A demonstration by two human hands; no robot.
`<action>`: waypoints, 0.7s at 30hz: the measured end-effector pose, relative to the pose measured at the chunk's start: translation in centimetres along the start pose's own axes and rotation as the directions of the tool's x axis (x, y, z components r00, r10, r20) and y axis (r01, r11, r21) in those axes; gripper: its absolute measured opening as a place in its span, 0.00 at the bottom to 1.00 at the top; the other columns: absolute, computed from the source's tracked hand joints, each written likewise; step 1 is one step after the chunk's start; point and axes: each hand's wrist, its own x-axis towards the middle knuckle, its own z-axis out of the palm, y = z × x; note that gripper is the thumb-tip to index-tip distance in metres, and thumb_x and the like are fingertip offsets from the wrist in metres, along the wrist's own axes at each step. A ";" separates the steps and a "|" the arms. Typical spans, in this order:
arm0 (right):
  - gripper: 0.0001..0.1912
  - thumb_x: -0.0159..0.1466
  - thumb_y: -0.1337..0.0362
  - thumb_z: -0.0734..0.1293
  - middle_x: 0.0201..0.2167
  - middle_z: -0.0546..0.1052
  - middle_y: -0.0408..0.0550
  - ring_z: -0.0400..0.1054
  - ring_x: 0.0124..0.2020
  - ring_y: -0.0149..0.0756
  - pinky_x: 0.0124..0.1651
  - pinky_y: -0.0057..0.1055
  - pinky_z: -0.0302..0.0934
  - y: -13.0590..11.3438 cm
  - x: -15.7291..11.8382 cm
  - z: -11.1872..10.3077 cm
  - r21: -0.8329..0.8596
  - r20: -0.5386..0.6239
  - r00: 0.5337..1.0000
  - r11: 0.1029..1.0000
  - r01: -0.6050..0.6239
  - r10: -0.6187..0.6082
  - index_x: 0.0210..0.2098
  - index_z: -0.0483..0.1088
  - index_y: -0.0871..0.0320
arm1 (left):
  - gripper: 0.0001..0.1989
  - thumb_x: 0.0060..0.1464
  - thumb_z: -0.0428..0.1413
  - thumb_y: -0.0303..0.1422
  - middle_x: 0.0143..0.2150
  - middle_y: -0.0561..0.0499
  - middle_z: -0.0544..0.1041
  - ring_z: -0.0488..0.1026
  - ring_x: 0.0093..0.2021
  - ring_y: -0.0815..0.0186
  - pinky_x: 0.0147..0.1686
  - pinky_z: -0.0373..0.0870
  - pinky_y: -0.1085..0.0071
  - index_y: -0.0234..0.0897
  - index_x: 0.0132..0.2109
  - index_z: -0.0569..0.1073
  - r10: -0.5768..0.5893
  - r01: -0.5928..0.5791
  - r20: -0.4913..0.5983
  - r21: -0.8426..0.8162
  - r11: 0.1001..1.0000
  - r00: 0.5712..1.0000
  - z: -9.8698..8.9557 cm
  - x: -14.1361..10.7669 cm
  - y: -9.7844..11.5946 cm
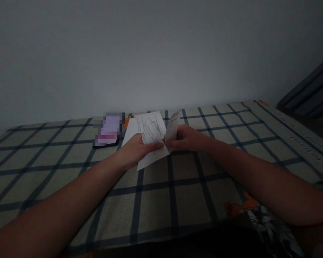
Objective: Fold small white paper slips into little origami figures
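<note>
A sheet of printed paper [154,157] is between my two hands, above the checked cloth. My left hand [138,149] is closed on its left part, with the thumb stretched across the print. On the other side, my right hand [186,138] pinches the paper near the left thumb tip. A flap of paper [173,123] rises from the right fingers; whether it is folded or torn from the rest I cannot tell. Behind the left hand lies more white paper [132,128], flat on the cloth and partly covered by the held sheet.
A phone [109,127] with a lit, blurred-out screen lies left of the papers. The checked cloth [153,193] spreads over the whole surface, up to a plain wall [156,53]. Dark slanted bars [312,86] stand at the far right. Patterned fabric [271,229] shows at lower right.
</note>
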 end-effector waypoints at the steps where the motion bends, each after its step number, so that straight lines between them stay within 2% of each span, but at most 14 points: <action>1: 0.14 0.56 0.66 0.73 0.41 0.81 0.46 0.75 0.41 0.31 0.47 0.29 0.69 0.0 0.0 0.0 0.007 -0.003 1.000 1.000 -0.004 0.004 0.42 0.75 0.60 | 0.19 0.43 0.66 0.35 0.46 0.44 0.82 0.80 0.45 0.54 0.48 0.75 0.59 0.35 0.45 0.79 0.005 -0.005 -0.001 -0.006 1.000 1.000 0.0 0.0 0.0; 9: 0.14 0.56 0.67 0.72 0.42 0.81 0.47 0.75 0.42 0.32 0.49 0.31 0.68 -0.1 0.0 0.2 -0.039 -0.021 1.000 0.999 -0.009 0.008 0.43 0.75 0.60 | 0.20 0.43 0.66 0.36 0.46 0.42 0.82 0.80 0.44 0.53 0.46 0.76 0.58 0.35 0.44 0.79 -0.001 0.001 -0.007 0.032 0.999 1.000 0.0 0.0 0.0; 16: 0.11 0.58 0.64 0.71 0.40 0.80 0.47 0.74 0.41 0.32 0.47 0.29 0.68 0.1 0.1 0.1 -0.116 0.034 0.999 0.993 0.026 -0.022 0.41 0.74 0.61 | 0.19 0.43 0.66 0.35 0.44 0.44 0.83 0.79 0.44 0.54 0.46 0.76 0.60 0.36 0.45 0.80 0.012 -0.013 0.004 0.029 0.999 1.000 -0.2 0.1 -0.3; 21: 0.11 0.58 0.64 0.71 0.40 0.80 0.47 0.74 0.41 0.32 0.47 0.29 0.67 0.0 0.0 0.2 -0.097 0.048 0.999 0.995 0.018 -0.014 0.41 0.74 0.60 | 0.21 0.42 0.66 0.36 0.45 0.43 0.82 0.79 0.45 0.52 0.46 0.75 0.58 0.36 0.45 0.80 0.029 -0.029 0.002 0.061 0.998 1.000 -0.3 0.2 -0.3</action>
